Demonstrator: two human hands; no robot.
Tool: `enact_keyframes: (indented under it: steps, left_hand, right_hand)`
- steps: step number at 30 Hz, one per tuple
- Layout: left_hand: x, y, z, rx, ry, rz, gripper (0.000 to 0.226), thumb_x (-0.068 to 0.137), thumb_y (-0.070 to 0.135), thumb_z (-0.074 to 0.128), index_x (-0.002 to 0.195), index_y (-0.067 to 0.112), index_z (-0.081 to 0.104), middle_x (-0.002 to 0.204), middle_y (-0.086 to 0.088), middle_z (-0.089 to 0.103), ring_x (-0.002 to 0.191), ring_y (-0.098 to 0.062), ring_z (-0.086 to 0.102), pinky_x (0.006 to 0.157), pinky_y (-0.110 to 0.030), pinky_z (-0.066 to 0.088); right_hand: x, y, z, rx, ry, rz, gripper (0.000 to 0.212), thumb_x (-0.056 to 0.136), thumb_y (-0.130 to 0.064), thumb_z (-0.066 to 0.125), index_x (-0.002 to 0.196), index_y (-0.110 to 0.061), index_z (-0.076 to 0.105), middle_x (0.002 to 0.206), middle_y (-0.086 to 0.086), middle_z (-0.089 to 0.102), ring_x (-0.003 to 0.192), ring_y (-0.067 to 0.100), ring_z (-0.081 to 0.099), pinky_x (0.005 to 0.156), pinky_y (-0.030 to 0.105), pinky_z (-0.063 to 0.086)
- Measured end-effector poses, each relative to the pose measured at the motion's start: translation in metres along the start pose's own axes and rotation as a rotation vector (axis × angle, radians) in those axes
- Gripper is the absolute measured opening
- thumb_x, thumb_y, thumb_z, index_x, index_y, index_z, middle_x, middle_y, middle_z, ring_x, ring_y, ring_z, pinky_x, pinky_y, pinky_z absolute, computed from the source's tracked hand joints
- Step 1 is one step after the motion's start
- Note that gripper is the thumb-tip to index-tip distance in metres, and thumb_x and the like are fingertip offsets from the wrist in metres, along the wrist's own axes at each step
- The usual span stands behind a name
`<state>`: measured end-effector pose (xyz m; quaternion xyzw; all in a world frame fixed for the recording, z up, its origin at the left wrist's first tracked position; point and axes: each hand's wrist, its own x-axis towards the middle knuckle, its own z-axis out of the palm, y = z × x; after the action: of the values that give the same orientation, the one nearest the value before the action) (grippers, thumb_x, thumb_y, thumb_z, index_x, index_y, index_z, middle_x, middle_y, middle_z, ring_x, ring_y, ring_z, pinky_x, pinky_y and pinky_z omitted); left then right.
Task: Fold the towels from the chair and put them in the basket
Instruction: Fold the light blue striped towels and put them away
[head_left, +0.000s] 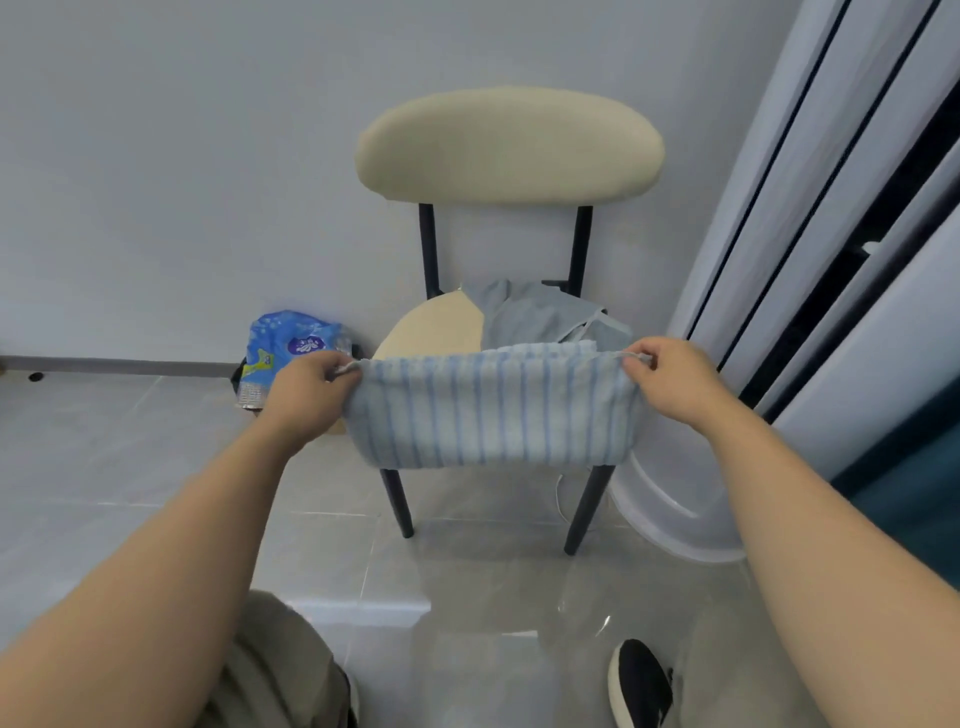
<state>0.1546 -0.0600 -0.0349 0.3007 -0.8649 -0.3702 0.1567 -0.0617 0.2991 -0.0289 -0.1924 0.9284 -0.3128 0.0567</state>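
Observation:
A blue-and-white striped towel (491, 410) hangs stretched in front of the chair, folded over so its lower edge is a fold. My left hand (311, 392) pinches its top left corners and my right hand (670, 376) pinches its top right corners. Behind it stands a chair (509, 145) with a beige seat and backrest and dark legs. A crumpled pale blue towel (540, 317) lies on the right part of the seat. A translucent white basket (670, 514) stands on the floor right of the chair, partly hidden by my right arm.
A blue plastic package (283, 348) leans against the wall, left of the chair. White curtains with dark gaps (841, 208) fill the right side. The floor is glossy grey tile. My black shoe (641, 680) and trouser leg (270, 665) show at the bottom.

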Motion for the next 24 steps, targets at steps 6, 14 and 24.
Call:
enact_keyframes:
  steps: [6, 14, 24]
  left_hand:
    - [0.061, -0.008, 0.029, -0.016, 0.023, 0.002, 0.011, 0.095, 0.030, 0.064, 0.087, 0.025, 0.069, 0.082, 0.011, 0.067, 0.084, -0.023, 0.065, 0.080, -0.044, 0.057]
    - [0.100, -0.042, 0.070, -0.009, -0.060, -0.099, 0.008, 0.096, 0.024, 0.064, 0.090, 0.022, 0.069, 0.081, 0.001, 0.067, 0.076, -0.020, 0.059, 0.068, -0.032, 0.045]
    - [0.112, -0.047, 0.080, -0.256, -0.216, -0.179, 0.021, 0.098, 0.017, 0.065, 0.117, 0.022, 0.071, 0.102, 0.003, 0.071, 0.088, -0.009, 0.065, 0.075, -0.023, 0.051]
  right_hand:
    - [0.058, 0.004, 0.025, 0.122, 0.080, 0.023, 0.016, 0.103, -0.030, 0.054, 0.104, -0.024, 0.068, 0.095, -0.003, 0.069, 0.087, 0.020, 0.063, 0.073, 0.029, 0.044]
    - [0.103, 0.016, 0.065, 0.252, 0.024, 0.065, 0.012, 0.104, -0.025, 0.056, 0.101, -0.023, 0.067, 0.091, -0.007, 0.065, 0.091, 0.017, 0.060, 0.078, 0.028, 0.045]
    - [0.113, 0.030, 0.081, 0.494, -0.044, 0.135, 0.011, 0.094, -0.021, 0.072, 0.104, -0.020, 0.076, 0.103, 0.002, 0.075, 0.093, 0.017, 0.069, 0.090, 0.038, 0.054]
